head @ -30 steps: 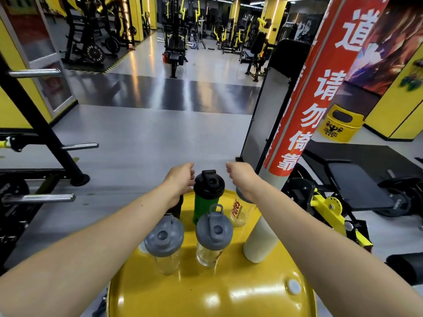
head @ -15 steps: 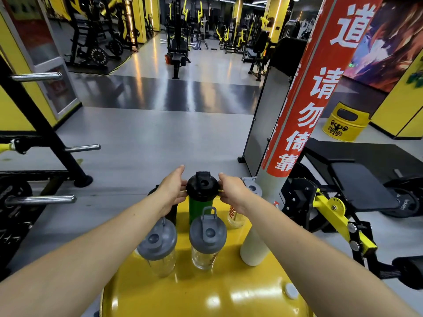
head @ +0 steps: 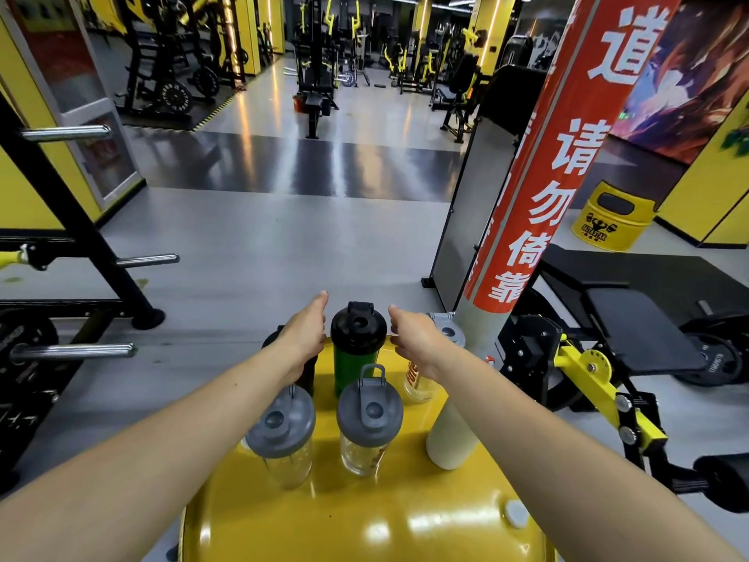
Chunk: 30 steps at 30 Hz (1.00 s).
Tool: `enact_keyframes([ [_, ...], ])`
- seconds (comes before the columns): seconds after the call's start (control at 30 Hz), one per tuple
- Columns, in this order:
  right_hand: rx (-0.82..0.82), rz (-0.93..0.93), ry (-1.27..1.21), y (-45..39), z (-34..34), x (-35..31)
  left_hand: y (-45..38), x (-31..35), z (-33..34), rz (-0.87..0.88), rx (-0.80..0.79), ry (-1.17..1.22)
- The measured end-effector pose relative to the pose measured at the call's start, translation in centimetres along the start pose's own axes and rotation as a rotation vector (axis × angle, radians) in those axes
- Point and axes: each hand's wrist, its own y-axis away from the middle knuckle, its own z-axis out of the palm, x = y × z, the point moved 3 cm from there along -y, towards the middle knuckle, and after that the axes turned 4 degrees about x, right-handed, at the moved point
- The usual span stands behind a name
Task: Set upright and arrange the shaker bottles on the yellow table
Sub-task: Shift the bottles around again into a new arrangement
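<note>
Several shaker bottles stand upright on the round yellow table [head: 364, 525]. A green bottle with a black lid [head: 356, 354] is at the back middle. My left hand [head: 306, 332] and my right hand [head: 413, 338] flank it with fingers apart, a small gap on each side. Two clear bottles with grey lids stand in front, the left one [head: 281, 436] and the right one [head: 369, 423]. A black bottle [head: 308, 371] is mostly hidden behind my left hand. A clear bottle with orange lettering [head: 417, 383] and a grey lid sits behind my right wrist.
A red and white pole [head: 539, 221] rises from the table's right side. A black weight rack with steel pegs [head: 73, 350] stands to the left. A black bench with yellow frame parts [head: 632, 330] and a yellow barrel [head: 612, 215] are to the right. Grey gym floor lies ahead.
Both hands were touching the green bottle's lid half a second ago; now they have drawn apart from it, fingers spread. The bottle stands where it was.
</note>
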Motion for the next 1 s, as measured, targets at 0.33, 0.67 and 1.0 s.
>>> enact_keyframes([
  [0.33, -0.011, 0.014, 0.019, 2.7, -1.4, 2.6, 3.1, -2.2, -0.8, -0.09, -0.12, 0.007],
  [0.67, -0.082, 0.111, -0.015, 7.8, -0.9, 5.3, 7.2, -2.9, 0.5, -0.193, -0.258, -0.04],
  [1.0, -0.084, 0.155, -0.136, 8.9, -0.1, 6.4, 7.8, -4.1, 1.5, -0.229, -0.253, -0.048],
])
